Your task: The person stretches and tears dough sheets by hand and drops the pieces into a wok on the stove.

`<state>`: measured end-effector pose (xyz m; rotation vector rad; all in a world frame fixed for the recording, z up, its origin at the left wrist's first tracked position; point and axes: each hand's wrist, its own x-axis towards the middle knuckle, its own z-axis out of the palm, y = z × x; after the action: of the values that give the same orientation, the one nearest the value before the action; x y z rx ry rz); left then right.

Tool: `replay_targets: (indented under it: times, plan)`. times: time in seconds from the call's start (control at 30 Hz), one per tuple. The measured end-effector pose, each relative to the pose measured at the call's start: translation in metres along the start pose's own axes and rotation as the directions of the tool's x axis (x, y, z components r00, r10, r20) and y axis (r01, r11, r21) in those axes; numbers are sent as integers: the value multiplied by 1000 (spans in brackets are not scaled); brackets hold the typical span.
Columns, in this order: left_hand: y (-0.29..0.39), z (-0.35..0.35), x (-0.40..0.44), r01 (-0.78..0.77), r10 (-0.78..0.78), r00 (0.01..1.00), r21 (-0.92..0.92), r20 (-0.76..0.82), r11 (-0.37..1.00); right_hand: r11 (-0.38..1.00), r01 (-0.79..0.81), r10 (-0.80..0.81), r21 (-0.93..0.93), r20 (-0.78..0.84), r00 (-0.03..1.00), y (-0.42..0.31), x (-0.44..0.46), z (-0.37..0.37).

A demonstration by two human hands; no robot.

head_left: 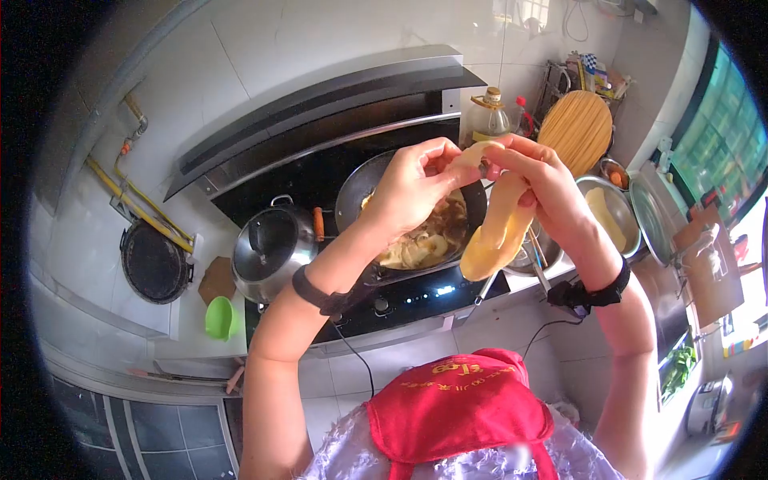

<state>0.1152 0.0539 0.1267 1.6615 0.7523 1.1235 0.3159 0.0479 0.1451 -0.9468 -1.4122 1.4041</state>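
Note:
A long, pale yellow piece of dough (496, 232) is stretched between my two hands over the right side of the wok. My left hand (420, 184) pinches its upper end between thumb and fingers. My right hand (548, 184) grips it close by, and the longer part hangs down from that hand. Below, the black wok (350, 196) sits on the stove, with dough pieces (416, 252) lying over browned food in it. At the right, a metal bowl (588, 186) holds more dough (604, 218).
A lidded steel pot (272, 252) stands left of the wok on the black stove (352, 308). A green bowl (220, 318) is at the left. Behind my right hand are an oil bottle (490, 120) and a round wooden board (576, 132). A metal lid (652, 216) leans at the right.

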Motion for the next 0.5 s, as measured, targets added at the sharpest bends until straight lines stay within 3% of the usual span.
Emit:
replay_targets:
  times: [0.1,0.2,0.23,0.33,0.47,0.5]
  plan:
    - [-2,-7,-3,49,-49,999,55,10,997,982,43,-35,-185,50,998,-3,-3,4]
    - [-4,-7,-2,35,-31,999,71,-44,997,991,80,-79,-111,18,997,3,-2,0]
    - [-4,-7,-2,20,-16,997,64,-72,998,999,43,-43,3,-81,996,2,-2,1]
    - [0,-16,-4,91,-86,993,62,-77,994,998,-23,26,65,-39,999,-1,-2,-11]
    - [-5,-33,5,107,-100,991,80,-92,991,998,-49,47,-36,-44,998,-2,-6,-18]
    - [-7,-33,9,58,-31,993,236,-118,970,998,-43,41,-54,-44,998,-5,-8,-21]
